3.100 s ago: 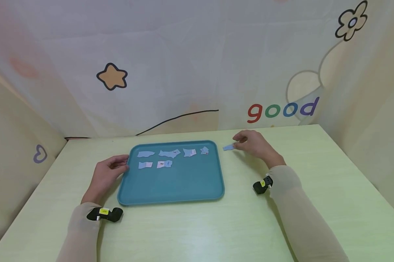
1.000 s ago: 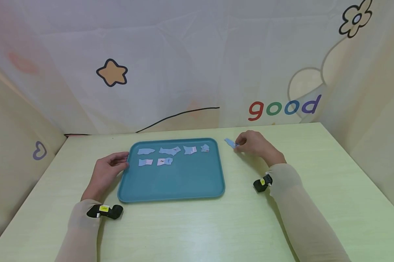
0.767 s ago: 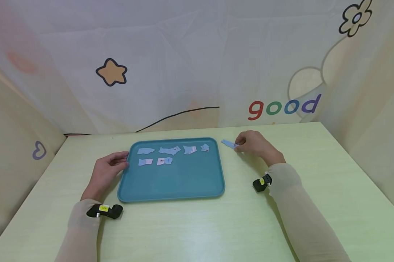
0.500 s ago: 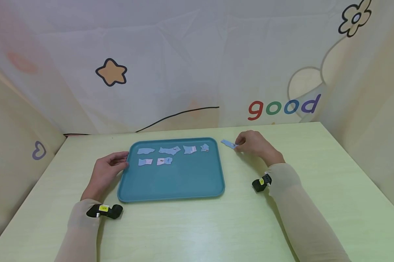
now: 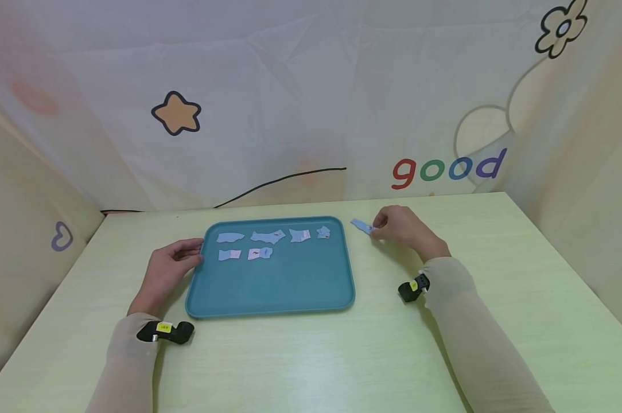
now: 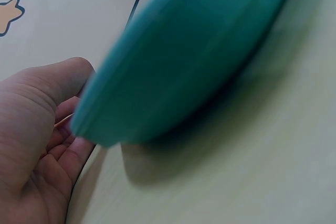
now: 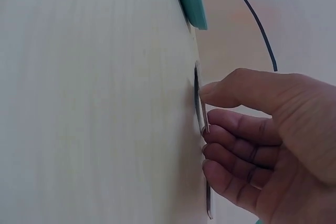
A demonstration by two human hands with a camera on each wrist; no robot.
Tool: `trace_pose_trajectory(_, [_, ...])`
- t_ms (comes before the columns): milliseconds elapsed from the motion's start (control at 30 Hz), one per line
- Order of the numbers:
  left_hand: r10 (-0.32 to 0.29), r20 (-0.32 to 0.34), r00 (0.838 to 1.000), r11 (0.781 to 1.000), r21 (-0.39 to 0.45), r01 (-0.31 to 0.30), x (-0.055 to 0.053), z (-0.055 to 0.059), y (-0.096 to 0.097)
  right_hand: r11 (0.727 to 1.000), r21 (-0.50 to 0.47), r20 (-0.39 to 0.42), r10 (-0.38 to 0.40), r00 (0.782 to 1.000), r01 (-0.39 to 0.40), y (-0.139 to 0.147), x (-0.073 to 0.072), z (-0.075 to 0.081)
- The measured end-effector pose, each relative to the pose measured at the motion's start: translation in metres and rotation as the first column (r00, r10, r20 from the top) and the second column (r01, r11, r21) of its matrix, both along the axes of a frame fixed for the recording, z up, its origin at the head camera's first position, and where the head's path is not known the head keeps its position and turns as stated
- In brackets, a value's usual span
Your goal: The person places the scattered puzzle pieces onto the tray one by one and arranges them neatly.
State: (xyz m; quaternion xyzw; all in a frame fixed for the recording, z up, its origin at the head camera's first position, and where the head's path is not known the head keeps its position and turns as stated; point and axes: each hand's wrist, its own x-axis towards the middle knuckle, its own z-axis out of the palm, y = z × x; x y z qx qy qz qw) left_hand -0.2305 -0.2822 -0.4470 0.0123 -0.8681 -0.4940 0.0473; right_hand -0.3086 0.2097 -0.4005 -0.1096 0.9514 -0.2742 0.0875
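In the head view my right hand (image 5: 403, 229) pinches a blue torn paper piece (image 5: 360, 224) beside the tray's upper right corner. In the right wrist view the thumb presses on the thin paper piece (image 7: 199, 90), seen nearly edge-on, with the other fingers curled beneath. My left hand (image 5: 173, 267) rests its fingertips against the left rim of the teal tray (image 5: 269, 292). In the left wrist view the thumb touches the tray rim, and the tray hides part of the fingers. Several blue and pink torn paper pieces (image 5: 230, 237) lie in two rows on the tray.
The tray stands on a pale wooden table (image 5: 300, 367). Behind it hangs a printed curtain (image 5: 269, 115) with a star and the word "good". A black wrist camera (image 5: 165, 332) sits on each sleeve. A thin strip (image 7: 209, 203) shows below the right fingers.
The paper piece in my right hand has turned, its free end now pointing up and left instead of straight left. My left hand and the pieces on the tray have stayed put.
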Motion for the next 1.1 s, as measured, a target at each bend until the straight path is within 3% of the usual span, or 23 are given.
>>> trace_pose_trajectory(467, [-0.001, -0.002, 1.0, 1.0, -0.004, 0.001, 0.0, 0.001, 0.0, 0.998, -0.053, -0.05, 0.044, 0.998, -0.046, 0.0, -0.001, 0.005])
trace_pose_trajectory(833, [-0.005, -0.009, 1.0, 1.0, -0.007, 0.005, 0.0, 0.001, 0.0, 0.993, -0.109, -0.057, 0.043, 0.997, -0.049, -0.012, 0.003, 0.011])
trace_pose_trajectory(1100, [-0.001, 0.001, 1.0, 1.0, -0.009, 0.001, -0.001, 0.0, 0.0, 0.988, -0.125, -0.074, 0.086, 0.994, -0.095, -0.021, 0.008, 0.015])
